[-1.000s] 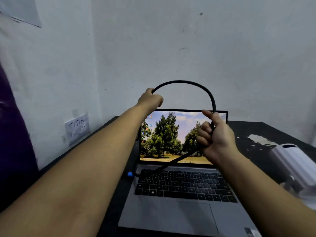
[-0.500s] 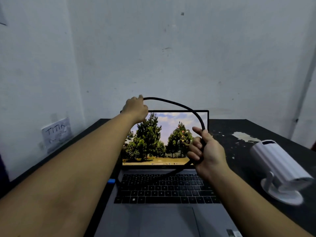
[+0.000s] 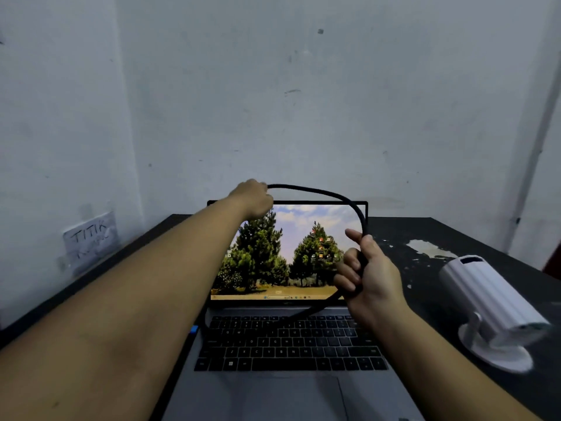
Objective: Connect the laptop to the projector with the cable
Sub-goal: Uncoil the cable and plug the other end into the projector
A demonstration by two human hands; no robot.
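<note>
An open grey laptop (image 3: 273, 387) with trees on its screen sits on the black table in front of me. A thick black cable (image 3: 321, 192) arcs above the screen between my hands. My left hand (image 3: 253, 198) grips it at the screen's top left. My right hand (image 3: 368, 276) is closed around it at the screen's right side. From there the cable runs down across the keyboard to a blue plug (image 3: 193, 329) at the laptop's left edge. A white projector (image 3: 488, 294) on a round stand sits to the right, untouched.
The black table (image 3: 425, 235) has white worn patches behind the projector. White walls close in at the back and left. A paper label with handwriting (image 3: 90, 241) is stuck low on the left wall.
Both hands have lowered the cable loop toward the top of the screen, flattening the arc. The view has shifted so more of the projector shows.
</note>
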